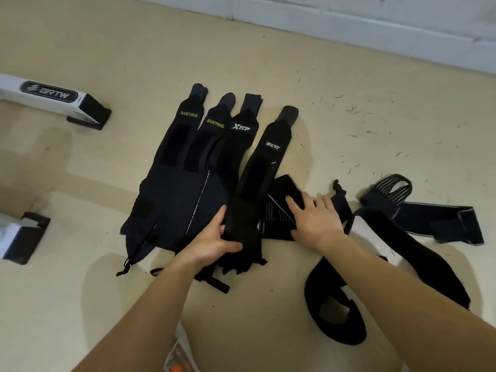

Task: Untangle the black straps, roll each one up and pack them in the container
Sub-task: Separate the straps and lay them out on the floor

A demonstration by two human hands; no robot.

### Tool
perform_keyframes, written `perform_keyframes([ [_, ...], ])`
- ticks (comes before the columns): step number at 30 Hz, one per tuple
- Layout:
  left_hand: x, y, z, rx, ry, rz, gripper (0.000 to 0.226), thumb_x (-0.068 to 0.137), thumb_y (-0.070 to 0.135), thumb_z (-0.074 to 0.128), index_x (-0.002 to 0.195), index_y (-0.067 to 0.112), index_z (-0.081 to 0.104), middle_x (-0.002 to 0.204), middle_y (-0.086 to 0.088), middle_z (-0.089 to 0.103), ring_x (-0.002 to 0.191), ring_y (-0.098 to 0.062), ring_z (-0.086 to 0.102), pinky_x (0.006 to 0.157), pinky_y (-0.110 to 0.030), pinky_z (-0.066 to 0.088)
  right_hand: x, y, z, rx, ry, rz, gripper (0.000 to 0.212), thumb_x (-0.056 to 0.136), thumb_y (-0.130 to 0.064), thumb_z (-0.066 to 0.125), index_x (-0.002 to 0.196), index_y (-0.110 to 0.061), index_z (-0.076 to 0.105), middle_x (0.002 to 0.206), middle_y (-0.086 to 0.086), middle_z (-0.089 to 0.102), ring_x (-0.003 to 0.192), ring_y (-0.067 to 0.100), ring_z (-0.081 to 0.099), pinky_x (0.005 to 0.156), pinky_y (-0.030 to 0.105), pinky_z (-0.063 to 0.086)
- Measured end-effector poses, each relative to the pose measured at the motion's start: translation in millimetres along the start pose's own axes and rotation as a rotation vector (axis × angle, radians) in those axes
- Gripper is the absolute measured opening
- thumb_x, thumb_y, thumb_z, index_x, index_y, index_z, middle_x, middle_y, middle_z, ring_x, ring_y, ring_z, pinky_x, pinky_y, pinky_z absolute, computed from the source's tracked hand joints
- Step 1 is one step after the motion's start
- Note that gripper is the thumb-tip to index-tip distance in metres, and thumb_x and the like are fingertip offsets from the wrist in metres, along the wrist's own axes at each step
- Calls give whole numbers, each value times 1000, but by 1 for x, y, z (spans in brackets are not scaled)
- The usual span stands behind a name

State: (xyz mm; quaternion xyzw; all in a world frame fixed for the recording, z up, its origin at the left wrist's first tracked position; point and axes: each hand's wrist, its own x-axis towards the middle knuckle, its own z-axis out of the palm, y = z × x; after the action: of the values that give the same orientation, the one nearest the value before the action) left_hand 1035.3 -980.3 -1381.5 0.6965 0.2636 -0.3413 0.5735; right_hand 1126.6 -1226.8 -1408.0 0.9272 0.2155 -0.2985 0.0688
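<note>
Several black straps lie side by side on the beige floor: two marked XUEYING (171,146), one marked XTEP (237,146) and one with a white logo (264,162). My left hand (217,237) pinches the near end of the white-logo strap between thumb and fingers. My right hand (314,218) lies flat, fingers spread, on a striped black strap (276,208) beside it. More black straps lie to the right: a looped one (418,253) and a grey-edged one (434,216). No container is visible.
White frame legs with black feet stand at the left, one far (88,111) and one near (24,237). A white skirting board (349,28) runs along the back. Small debris is scattered on the floor at the right.
</note>
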Motion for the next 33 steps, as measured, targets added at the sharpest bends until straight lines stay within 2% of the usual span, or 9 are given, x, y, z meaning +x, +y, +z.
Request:
perform_keyframes([
  [3,-3,-4,10,203,4,3,115,90,1,73,159,49,-4,157,3,43,140,-18,49,119,-45,40,-12,9,9,-55,6,44,81,100,-48,47,163,-26,1,164,22,19,152,43,16,125,52,2],
  [8,1,-13,22,346,233,-33,96,92,11,73,164,29,11,142,-5,59,127,-25,59,113,-46,47,-28,26,17,-45,74,21,61,99,-29,47,157,-21,27,149,19,44,143,37,36,126,48,8],
  [11,-6,-10,38,665,366,17,74,92,18,71,156,24,33,136,-6,55,122,-27,56,105,-46,51,-36,34,13,76,182,-15,38,97,-30,48,133,-20,56,124,9,64,121,27,55,123,39,16],
  [14,-11,1,57,825,440,122,63,96,24,66,152,21,38,147,-4,43,131,-26,45,99,-40,53,-46,40,6,255,252,-36,33,98,-19,44,123,-20,66,111,4,72,102,23,62,115,33,24],
  [20,9,26,102,771,287,231,59,95,24,66,149,24,44,144,-1,51,133,-24,44,102,-41,49,-65,44,-10,692,286,21,26,99,-14,47,106,-19,72,95,3,74,91,26,67,82,38,53],
  [23,23,32,121,817,249,177,69,95,31,68,154,23,34,149,-4,44,135,-29,41,102,-44,47,-68,48,-17,977,288,135,23,95,-11,46,92,-21,67,76,0,75,74,19,70,73,34,56],
  [27,32,33,136,781,340,114,63,93,44,70,143,20,42,136,-6,54,127,-28,49,94,-44,50,-65,60,-21,1206,364,275,23,94,-8,47,87,-17,67,81,0,72,72,11,65,58,11,45],
  [30,36,33,139,531,384,100,55,91,45,74,133,19,49,119,-4,66,110,-23,61,86,-41,56,-58,67,-18,1258,356,289,24,95,-9,48,88,-18,69,85,-2,70,80,11,63,63,17,42],
  [33,38,33,137,405,285,147,37,94,30,73,128,21,64,119,-1,71,109,-21,67,92,-35,55,-51,70,-15,1246,358,282,25,99,-11,46,96,-16,70,90,-4,69,85,11,62,69,20,42],
])
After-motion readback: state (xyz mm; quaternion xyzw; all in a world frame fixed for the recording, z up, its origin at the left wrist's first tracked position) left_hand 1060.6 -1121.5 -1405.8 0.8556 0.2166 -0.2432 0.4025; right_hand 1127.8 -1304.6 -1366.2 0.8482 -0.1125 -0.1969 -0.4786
